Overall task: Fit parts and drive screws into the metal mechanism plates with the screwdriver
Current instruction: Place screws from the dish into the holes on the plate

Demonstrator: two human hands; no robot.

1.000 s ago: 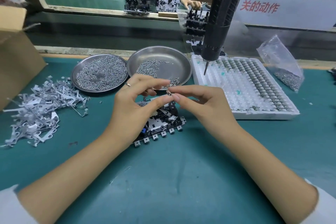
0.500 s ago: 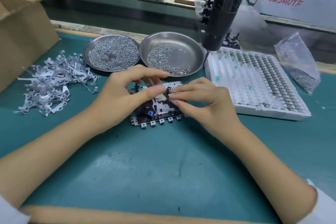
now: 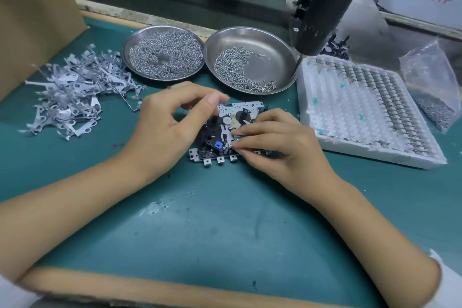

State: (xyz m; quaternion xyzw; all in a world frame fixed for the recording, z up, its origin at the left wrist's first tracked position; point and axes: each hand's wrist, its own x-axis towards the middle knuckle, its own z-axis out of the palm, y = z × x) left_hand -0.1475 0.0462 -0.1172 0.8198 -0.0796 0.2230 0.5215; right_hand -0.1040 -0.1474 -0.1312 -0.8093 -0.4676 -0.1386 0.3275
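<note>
The metal mechanism plate (image 3: 240, 109) lies on the green mat, carrying black parts, a white gear and a blue piece. My right hand (image 3: 277, 142) rests on its right half, and its fingertips pinch a small metal part against the plate's front edge. Over the plate's left end hovers my left hand (image 3: 167, 127) with curled fingers; whether it holds anything is hidden and blurred. The black electric screwdriver (image 3: 322, 7) hangs untouched above the back right, its bit pointing down by the dish rim.
Two steel dishes of screws (image 3: 163, 32) (image 3: 277, 57) stand behind the plate. A heap of grey metal stampings (image 3: 72, 92) lies left, beside a cardboard box (image 3: 32, 15). A white foam tray of parts (image 3: 362, 112) and a plastic bag (image 3: 430, 87) are on the right.
Both hands came down from a raised pinch to the plate. The right hand now sets the small part on the plate's front edge, and the left hand has drawn apart from it.
</note>
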